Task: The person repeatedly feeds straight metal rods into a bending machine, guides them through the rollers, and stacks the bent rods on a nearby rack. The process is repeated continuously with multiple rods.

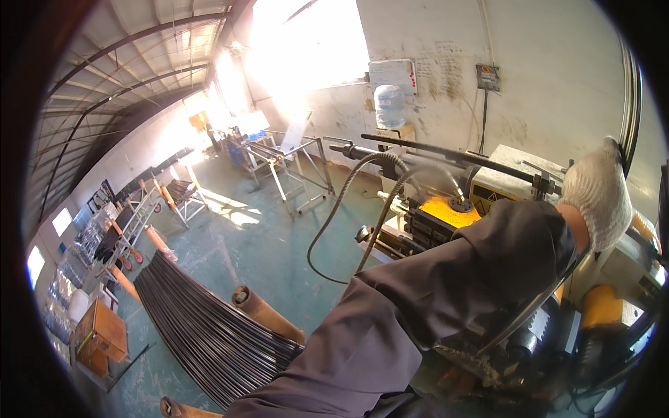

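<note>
Glove [601,182] on left hand [598,198], near dark rods [631,94] by machine [449,211]; cannot tell whether gripping. Right hand out of view.

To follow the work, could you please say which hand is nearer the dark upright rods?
Left, it seems: the left hand is at the lower visible end of the dark upright rods; the right hand cannot be made out.

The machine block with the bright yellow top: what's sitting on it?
On the machine block with the bright yellow top sits a round black fitting, joined to a ribbed grey hose. A dark grey fabric sleeve crosses in front; anything behind it is hidden.
</note>
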Motion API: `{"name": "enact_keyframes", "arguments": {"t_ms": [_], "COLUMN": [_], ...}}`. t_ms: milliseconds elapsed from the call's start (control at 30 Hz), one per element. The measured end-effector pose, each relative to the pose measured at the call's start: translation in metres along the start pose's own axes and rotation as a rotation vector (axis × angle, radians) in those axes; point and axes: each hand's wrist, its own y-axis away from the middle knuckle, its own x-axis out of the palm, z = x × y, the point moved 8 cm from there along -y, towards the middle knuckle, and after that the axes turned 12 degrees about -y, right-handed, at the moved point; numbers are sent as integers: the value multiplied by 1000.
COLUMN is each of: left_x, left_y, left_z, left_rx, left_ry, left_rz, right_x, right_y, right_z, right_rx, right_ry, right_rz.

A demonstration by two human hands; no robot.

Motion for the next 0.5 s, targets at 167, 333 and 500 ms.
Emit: {"name": "enact_keyframes", "arguments": {"t_ms": [167, 333, 500], "left_x": [9, 20, 20], "left_y": [-6, -10, -11], "left_z": [12, 13, 12], "left_rx": [-171, -185, -184], "left_ry": [341, 301, 161], "left_rz": [44, -1, -46], "right_x": [3, 6, 7], "right_y": [0, -1, -2], "right_z": [-3, -4, -4], "right_rx": [11, 15, 19], "right_ry": [0, 4, -4], "right_rz": [15, 32, 39]}}
